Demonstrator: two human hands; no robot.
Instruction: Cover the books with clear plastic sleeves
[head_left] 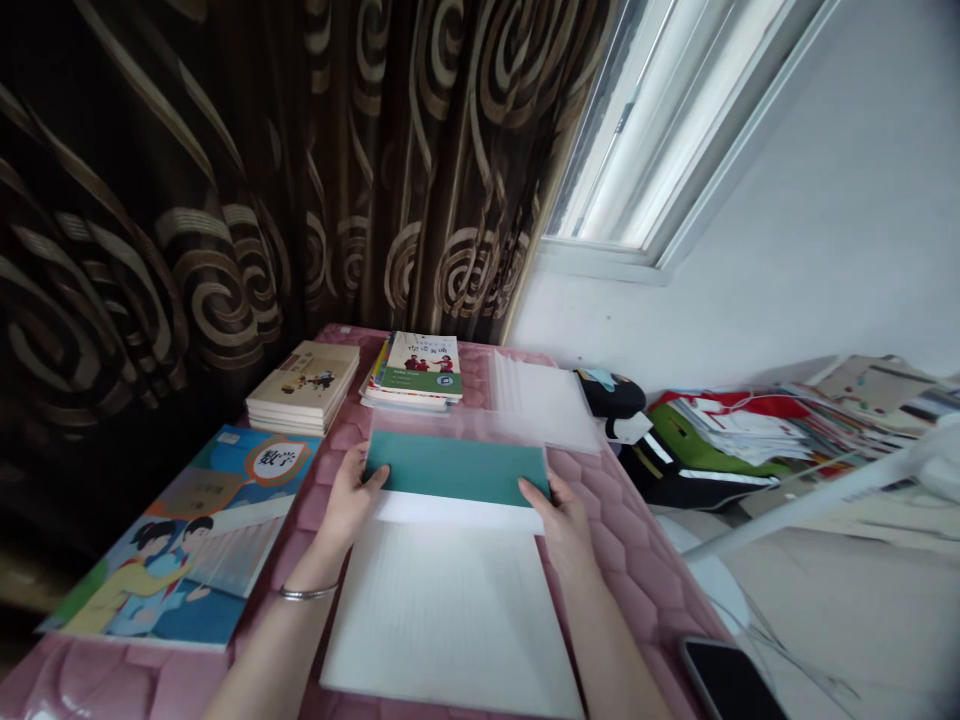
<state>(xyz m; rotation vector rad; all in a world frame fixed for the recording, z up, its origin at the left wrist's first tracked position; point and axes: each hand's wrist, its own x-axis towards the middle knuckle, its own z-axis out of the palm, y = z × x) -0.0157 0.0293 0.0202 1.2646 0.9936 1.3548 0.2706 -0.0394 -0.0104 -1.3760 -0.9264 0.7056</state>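
Observation:
My left hand (pixel 351 497) and my right hand (pixel 561 508) grip opposite side edges of a teal-and-white book cover (pixel 459 466), thumbs on top. Clear plastic film (pixel 457 426) shows along its far edge, seemingly a transparent book sleeve. Below the cover, closer to me, lies a large pale page (pixel 450 620); whether it joins the cover is unclear. A bracelet circles my left wrist. Beyond the hands lies a stack of translucent plastic sleeves (pixel 540 398). To the left rests a blue textbook (pixel 217 540) with two cartoon children on it.
The pink quilted table (pixel 630 560) also carries a stack of tan books (pixel 304 385) and a pile of booklets (pixel 418 365). A phone (pixel 727 680) sits at the right edge. Dark patterned curtains (pixel 300 180) hang behind. Papers and bags crowd the right side, near a white pole (pixel 810 510).

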